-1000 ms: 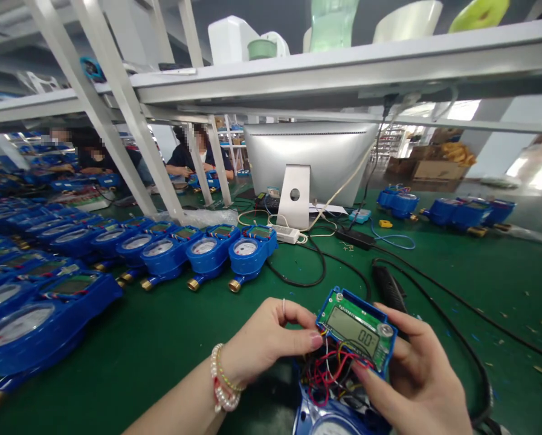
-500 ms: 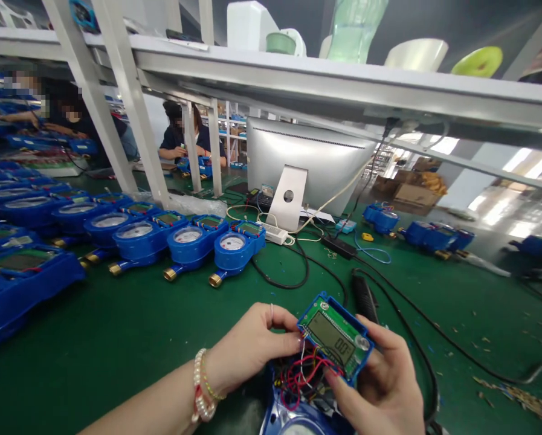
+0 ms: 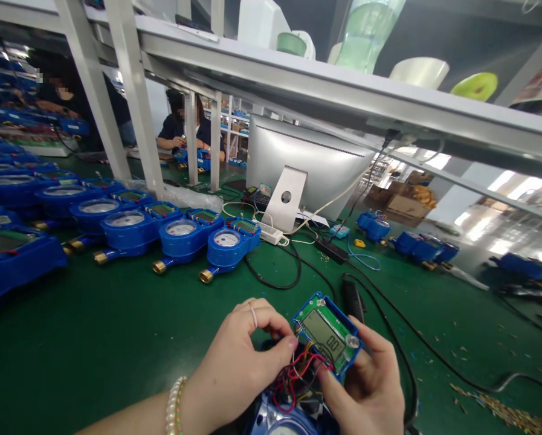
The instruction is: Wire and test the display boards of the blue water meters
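Note:
A green circuit board with a lit display (image 3: pixel 324 334) sits in a blue plastic frame, tilted toward me. My right hand (image 3: pixel 370 377) grips this display module by its right and lower edges. Below it, red, black, yellow and white wires (image 3: pixel 291 380) hang in a tangle over the open body of a blue water meter (image 3: pixel 277 417), cut off by the bottom edge. My left hand (image 3: pixel 248 356), wearing a ring and a beaded bracelet, pinches thumb to forefinger at the wires by the module's left corner. A thin wire seems to be between the fingertips.
Blue water meters (image 3: pixel 180 235) with brass ends stand in rows on the left of the green table (image 3: pixel 162 338). A monitor (image 3: pixel 307 163) faces away behind. A black-handled tool (image 3: pixel 353 299) and cables lie beyond my right hand; wire scraps (image 3: pixel 506 411) lie at right.
My left hand has let go of the module's left edge and now pinches at the wires. The camera view has shifted slightly; my right hand keeps its grip on the module.

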Demonstrator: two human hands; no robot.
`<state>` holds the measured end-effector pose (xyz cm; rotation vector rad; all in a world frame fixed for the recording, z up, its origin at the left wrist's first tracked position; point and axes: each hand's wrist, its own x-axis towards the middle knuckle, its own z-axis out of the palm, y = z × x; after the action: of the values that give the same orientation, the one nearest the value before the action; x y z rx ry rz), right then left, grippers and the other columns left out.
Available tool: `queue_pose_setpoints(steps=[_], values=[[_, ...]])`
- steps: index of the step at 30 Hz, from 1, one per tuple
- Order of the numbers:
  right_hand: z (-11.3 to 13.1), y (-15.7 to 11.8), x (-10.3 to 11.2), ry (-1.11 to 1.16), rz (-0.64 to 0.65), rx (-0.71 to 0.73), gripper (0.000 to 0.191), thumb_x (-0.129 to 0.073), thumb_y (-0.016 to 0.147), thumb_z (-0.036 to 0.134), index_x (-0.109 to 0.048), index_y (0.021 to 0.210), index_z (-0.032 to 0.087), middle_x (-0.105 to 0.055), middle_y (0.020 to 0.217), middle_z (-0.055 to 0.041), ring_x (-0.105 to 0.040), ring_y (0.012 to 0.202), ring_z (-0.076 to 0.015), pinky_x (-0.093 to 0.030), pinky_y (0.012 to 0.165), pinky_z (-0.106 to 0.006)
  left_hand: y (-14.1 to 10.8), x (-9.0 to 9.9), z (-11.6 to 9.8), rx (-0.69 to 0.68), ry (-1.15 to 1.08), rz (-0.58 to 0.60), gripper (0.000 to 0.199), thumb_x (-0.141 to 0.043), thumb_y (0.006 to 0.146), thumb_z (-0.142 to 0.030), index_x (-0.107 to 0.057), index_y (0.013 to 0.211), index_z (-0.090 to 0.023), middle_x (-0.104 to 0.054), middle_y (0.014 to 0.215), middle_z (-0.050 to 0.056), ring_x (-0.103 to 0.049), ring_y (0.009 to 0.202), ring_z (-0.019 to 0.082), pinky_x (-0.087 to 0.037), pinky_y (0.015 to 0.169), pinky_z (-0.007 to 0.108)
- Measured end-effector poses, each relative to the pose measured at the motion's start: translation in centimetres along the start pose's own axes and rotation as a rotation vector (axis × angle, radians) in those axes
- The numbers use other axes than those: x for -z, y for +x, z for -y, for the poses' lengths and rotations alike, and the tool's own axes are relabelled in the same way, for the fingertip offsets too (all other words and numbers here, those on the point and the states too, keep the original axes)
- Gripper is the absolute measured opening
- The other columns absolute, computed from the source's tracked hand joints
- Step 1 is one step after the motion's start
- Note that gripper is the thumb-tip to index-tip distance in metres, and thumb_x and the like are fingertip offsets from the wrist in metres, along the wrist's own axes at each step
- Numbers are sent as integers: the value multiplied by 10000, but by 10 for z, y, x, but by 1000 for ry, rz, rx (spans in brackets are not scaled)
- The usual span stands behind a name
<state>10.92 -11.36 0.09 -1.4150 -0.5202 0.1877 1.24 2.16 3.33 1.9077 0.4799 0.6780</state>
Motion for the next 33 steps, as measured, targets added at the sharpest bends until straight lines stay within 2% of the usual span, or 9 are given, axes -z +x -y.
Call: queue_pose_setpoints(steps=[7, 12, 15, 18, 21, 23, 26, 30, 33], values=[[0, 0, 1, -17, -9, 1, 652, -815, 682, 349, -456, 1212, 226, -685, 984, -91, -677, 899, -246, -565, 777, -308, -1, -3, -2, 118, -12, 34, 134, -649, 731, -205, -617, 601, -193, -611, 692, 8, -569, 746, 201, -393, 759, 353], [-1, 1, 2, -42, 3, 34, 628, -807, 696, 348, -467, 1208, 222, -680, 1006, -97, -676, 920, -245, -570, 784, -290, -5, -3, -5, -27, -6, -15, 126, -644, 715, -153, -599, 605, -195, -599, 653, -7, -549, 721, 185, -378, 753, 349], [-1, 1, 2, -52, 10, 48, 623, -804, 703, 342, -464, 1208, 213, -679, 993, -99, -678, 912, -252, -574, 793, -314, -6, -4, -6, -85, 4, 14, 135, -676, 698, -145, -619, 586, -192, -592, 612, -13, -536, 685, 172, -371, 738, 344], [1, 1, 2, -41, 19, 32, 615, -797, 713, 338, -459, 1210, 211, -678, 1005, -110, -677, 910, -259, -576, 788, -329, -5, -6, -5, -4, -63, 74, 137, -696, 701, -162, -657, 573, -191, -575, 597, -13, -533, 670, 166, -370, 711, 332], [5, 1, 0, -2, 19, 4, 607, -799, 707, 330, -465, 1204, 227, -688, 1007, -94, -681, 896, -227, -564, 785, -277, -4, -6, -1, 41, -110, 103, 74, -713, 713, -200, -724, 640, -205, -551, 598, -14, -523, 671, 166, -367, 677, 319], [7, 1, -1, 34, 18, -16, 603, -809, 694, 320, -475, 1189, 241, -699, 992, -70, -685, 868, -198, -554, 778, -236, -4, -4, 0, -3, -92, 135, 65, -723, 725, -219, -741, 663, -212, -554, 585, -19, -521, 665, 160, -362, 684, 316], [9, 2, -2, 73, 20, -59, 613, -823, 678, 313, -478, 1181, 249, -710, 967, -53, -687, 836, -179, -545, 753, -211, 0, 3, -1, -158, 6, 213, 111, -705, 759, -201, -725, 651, -190, -600, 581, -20, -544, 657, 140, -352, 745, 327], [10, 4, -1, 104, 49, -111, 653, -835, 661, 335, -469, 1190, 225, -712, 920, -68, -684, 831, -207, -543, 711, -235, 8, 14, -3, -372, 291, 224, 111, -654, 781, -183, -703, 683, -162, -621, 632, 3, -533, 660, 140, -328, 753, 348], [11, 5, -1, 112, 48, -128, 641, -838, 655, 334, -477, 1174, 224, -713, 906, -58, -679, 839, -198, -534, 726, -224, 13, 21, -1, -422, 443, 244, 126, -615, 816, -216, -715, 747, -186, -639, 706, 10, -535, 708, 154, -312, 779, 371]])
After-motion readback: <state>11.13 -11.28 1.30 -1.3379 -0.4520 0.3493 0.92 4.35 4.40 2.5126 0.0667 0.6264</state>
